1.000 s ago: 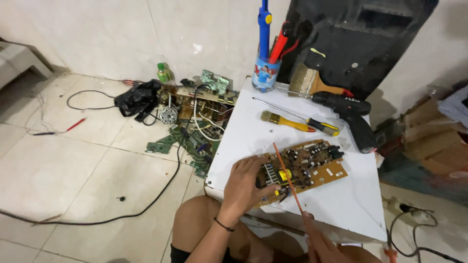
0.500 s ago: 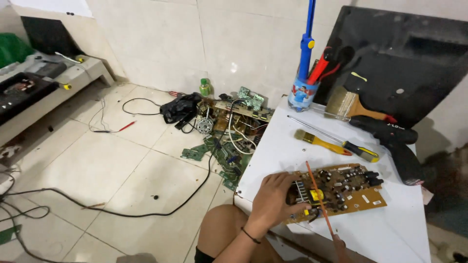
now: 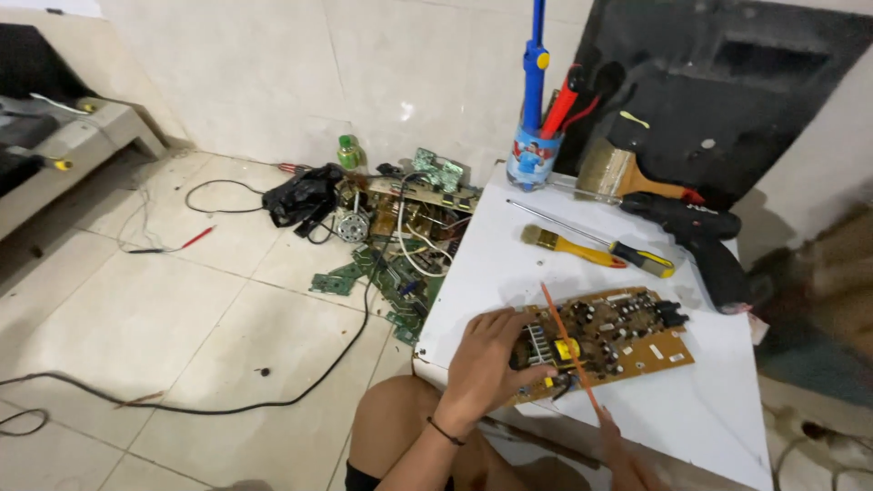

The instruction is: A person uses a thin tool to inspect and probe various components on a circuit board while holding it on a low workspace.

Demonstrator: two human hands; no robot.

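Two hands work a circuit board near the worktop's front edge: the left hand grips its left end, the right hand pinches a thin orange tool. Pressing the board flat would likely steady the tip.

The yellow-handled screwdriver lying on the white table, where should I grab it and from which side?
Grip the yellow-handled screwdriver by its yellow and black handle, coming down from above. It lies flat on the white table with bare surface either side of the handle, so fingers can close across its width. The paint brush and black tool lie close by.
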